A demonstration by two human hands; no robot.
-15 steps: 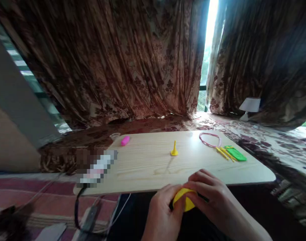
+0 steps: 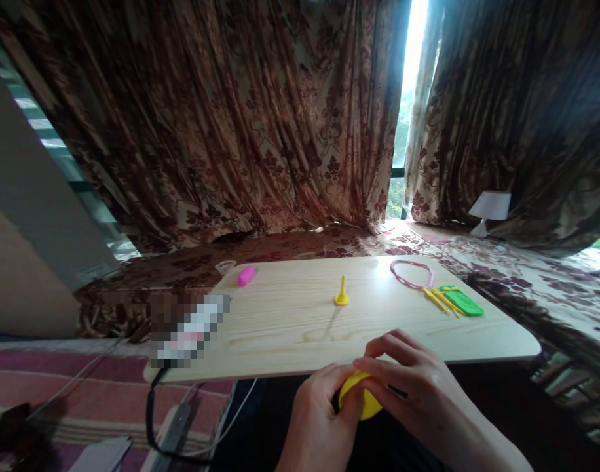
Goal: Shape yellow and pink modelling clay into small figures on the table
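Note:
A thin, rounded yellow modelling clay piece (image 2: 371, 405), curved like a shallow cup, is held between both hands at the table's near edge. My left hand (image 2: 323, 408) grips its left side, with the thumb pressed into the piece. My right hand (image 2: 418, 383) pinches the upper right rim between fingers and thumb. The fingers cover part of the piece. Beyond the hands, a small yellow clay stand (image 2: 342, 295) with a thin upright stem and round base rests on the table.
On the wooden table (image 2: 280, 334) lie a pink clay lump (image 2: 245, 276), a pink braided loop (image 2: 395, 277), several yellow clay sticks (image 2: 436, 300) and a green slab (image 2: 464, 302). A blurred-out device (image 2: 192, 331) with a black cable lies left. A white lamp (image 2: 490, 206) stands back right.
My right hand's fingers have shifted slightly along the rim of the yellow clay, and the piece has tilted a little. Things on the table stay where they were.

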